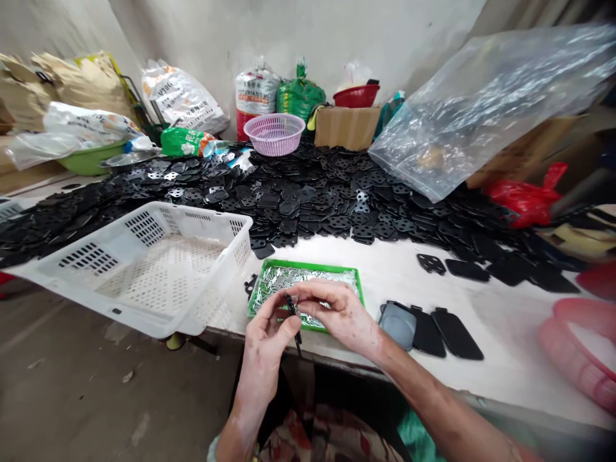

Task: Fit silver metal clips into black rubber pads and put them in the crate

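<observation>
Between left-hand fingertips (pixel 287 328), thin black piece (pixel 292 307)

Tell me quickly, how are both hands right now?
Left hand: closed, holding a thin black piece edge-on.
Right hand: fingers curled in at the piece's upper end; whether they grip anything cannot be told.

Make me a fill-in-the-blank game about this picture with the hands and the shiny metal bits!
1. The tray with metal pieces in it has a rim coloured ____.
2. The left hand holds a thin part coloured ____.
3. The big white basket is on the tray's ____ side.
4. The bowl on the cardboard box is coloured ____.

Missing words: green; black; left; red.
</observation>
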`<state>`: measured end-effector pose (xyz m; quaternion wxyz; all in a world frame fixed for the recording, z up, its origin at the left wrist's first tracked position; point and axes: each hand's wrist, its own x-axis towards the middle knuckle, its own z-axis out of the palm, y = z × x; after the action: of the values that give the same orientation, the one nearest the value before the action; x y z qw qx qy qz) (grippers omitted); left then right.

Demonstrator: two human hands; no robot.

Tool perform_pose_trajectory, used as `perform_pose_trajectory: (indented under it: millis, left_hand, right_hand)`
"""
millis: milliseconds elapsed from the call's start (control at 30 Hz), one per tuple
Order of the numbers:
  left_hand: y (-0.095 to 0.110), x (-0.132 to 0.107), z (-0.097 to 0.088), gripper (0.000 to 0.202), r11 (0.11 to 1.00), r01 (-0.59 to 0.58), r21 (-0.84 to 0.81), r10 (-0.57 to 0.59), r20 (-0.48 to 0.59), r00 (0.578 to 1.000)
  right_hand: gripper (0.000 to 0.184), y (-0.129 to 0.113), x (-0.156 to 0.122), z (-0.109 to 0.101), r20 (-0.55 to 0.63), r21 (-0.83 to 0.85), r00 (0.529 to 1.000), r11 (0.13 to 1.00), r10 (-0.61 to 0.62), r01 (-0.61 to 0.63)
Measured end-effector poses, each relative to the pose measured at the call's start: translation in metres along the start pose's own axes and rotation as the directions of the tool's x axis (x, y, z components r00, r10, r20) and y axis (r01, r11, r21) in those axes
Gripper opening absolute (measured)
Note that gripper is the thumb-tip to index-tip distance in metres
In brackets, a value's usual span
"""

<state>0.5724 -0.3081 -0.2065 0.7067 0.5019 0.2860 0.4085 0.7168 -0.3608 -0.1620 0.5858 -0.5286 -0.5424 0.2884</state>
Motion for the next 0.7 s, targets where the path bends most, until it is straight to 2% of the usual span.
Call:
perform_pose_trajectory:
  millis: [67, 133, 233, 333, 467, 633, 700]
  left_hand:
    - [0.002, 0.0, 0.002, 0.046, 0.999, 0.029, 0.024, -0.028, -0.046, 0.999]
    - [0.005, 0.001, 0.004, 0.049, 0.996, 0.054, 0.067, -0.048, -0.091, 0.995]
    - [0.01, 0.001, 0.007, 0.051, 0.985, 0.054, 0.163, -0.041, -0.081, 0.996]
    - [0.014, 0.0, 0.008, 0.052, 0.973, 0.046, 0.226, -0.032, -0.065, 0.997]
    - [0.016, -0.001, 0.008, 0.055, 0.949, 0.028, 0.314, -0.009, -0.06, 0.998]
    - [0.016, 0.0, 0.006, 0.053, 0.876, -0.066, 0.478, 0.108, -0.061, 0.992]
    - [0.014, 0.0, 0.004, 0.052, 0.849, -0.098, 0.519, 0.143, -0.047, 0.989]
  right_hand:
    - [0.015, 0.0, -0.001, -0.002, -0.024, 0.034, 1.0, 0.999, 0.003, -0.002]
    - [0.011, 0.001, -0.001, -0.004, -0.034, 0.154, 0.996, 0.985, 0.086, -0.08]
    - [0.009, 0.004, -0.003, -0.005, -0.005, 0.329, 0.981, 0.927, 0.193, -0.181]
    - [0.009, 0.008, -0.005, -0.004, -0.006, 0.4, 0.977, 0.896, 0.212, -0.192]
    - [0.014, 0.008, -0.006, -0.003, -0.048, 0.394, 0.971, 0.898, 0.234, -0.197]
    - [0.008, 0.0, -0.006, -0.005, -0.047, 0.28, 0.973, 0.938, 0.228, -0.206]
    - [0.011, -0.001, -0.006, -0.006, -0.034, 0.243, 0.977, 0.95, 0.208, -0.194]
